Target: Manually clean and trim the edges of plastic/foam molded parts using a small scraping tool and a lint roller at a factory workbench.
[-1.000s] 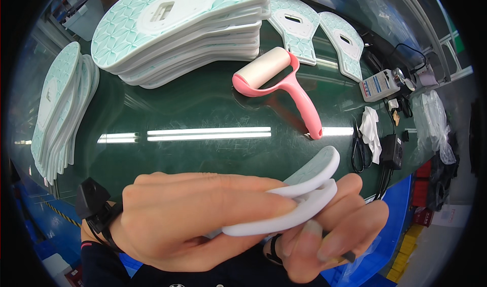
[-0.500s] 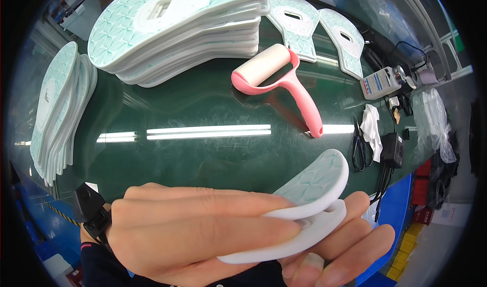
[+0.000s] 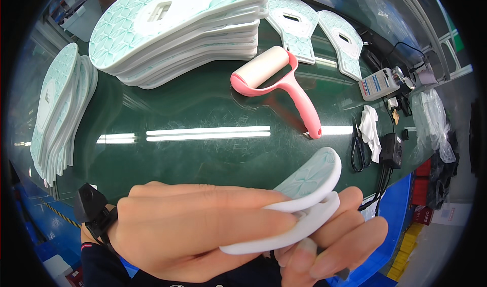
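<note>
Mint-and-white curved piece, held on the near side of the pink-handled roller.
Left hand pinches it; right hand curls beside it, its hold unclear.

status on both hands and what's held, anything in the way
Left hand holds curved white-and-green piece; right hand at its right end; pink-handled roller lies beyond, clear of both hands.

The left hand is bare; its wrist wears a black angular device on a black strap. The dark sleeve has a thin red line.
</note>
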Action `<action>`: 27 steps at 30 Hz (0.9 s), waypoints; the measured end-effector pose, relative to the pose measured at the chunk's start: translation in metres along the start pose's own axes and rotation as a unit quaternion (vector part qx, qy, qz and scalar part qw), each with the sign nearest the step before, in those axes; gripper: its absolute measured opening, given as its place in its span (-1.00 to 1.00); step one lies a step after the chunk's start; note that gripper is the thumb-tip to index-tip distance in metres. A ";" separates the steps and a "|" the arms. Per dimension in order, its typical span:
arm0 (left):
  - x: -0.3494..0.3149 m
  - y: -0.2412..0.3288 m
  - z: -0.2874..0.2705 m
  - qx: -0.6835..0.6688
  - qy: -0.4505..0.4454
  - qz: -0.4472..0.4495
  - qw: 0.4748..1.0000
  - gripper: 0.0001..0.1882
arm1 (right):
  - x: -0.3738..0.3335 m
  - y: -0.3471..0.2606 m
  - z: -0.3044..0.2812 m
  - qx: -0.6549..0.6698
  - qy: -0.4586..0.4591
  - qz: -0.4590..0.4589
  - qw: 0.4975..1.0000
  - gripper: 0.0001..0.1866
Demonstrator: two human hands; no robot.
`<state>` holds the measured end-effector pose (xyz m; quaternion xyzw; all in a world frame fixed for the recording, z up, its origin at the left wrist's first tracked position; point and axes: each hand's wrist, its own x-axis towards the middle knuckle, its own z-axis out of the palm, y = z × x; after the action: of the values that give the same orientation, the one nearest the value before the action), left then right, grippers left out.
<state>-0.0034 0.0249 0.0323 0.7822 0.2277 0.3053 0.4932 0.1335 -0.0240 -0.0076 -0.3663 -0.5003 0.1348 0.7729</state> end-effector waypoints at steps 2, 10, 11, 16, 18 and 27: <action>-0.001 -0.003 0.003 0.038 0.012 0.014 0.999 -0.74 | 0.005 0.021 -0.020 0.106 -0.161 -0.105 0.976 -0.74; -0.002 -0.007 0.005 0.013 0.031 0.027 0.999 -0.75 | 0.005 0.016 -0.015 0.062 -0.131 -0.098 0.985 -0.76; -0.002 -0.008 0.004 0.010 0.023 0.019 1.000 -0.76 | 0.004 0.019 -0.008 0.065 -0.116 -0.125 0.983 -0.77; 0.000 -0.007 0.005 -0.001 0.021 0.016 1.000 -0.75 | 0.007 -0.027 -0.015 0.018 -0.122 0.222 0.967 -0.76; 0.002 -0.003 0.004 -0.004 0.016 -0.005 1.000 -0.73 | 0.006 -0.031 -0.012 0.009 -0.082 0.243 0.967 -0.77; 0.004 -0.003 -0.002 0.102 0.046 0.093 0.989 -0.75 | 0.010 0.003 -0.019 0.121 0.055 0.069 0.989 -0.73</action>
<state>-0.0024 0.0298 0.0307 0.8312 0.2061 0.3610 0.3691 0.1554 -0.0240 -0.0071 -0.3104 -0.4103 0.2266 0.8270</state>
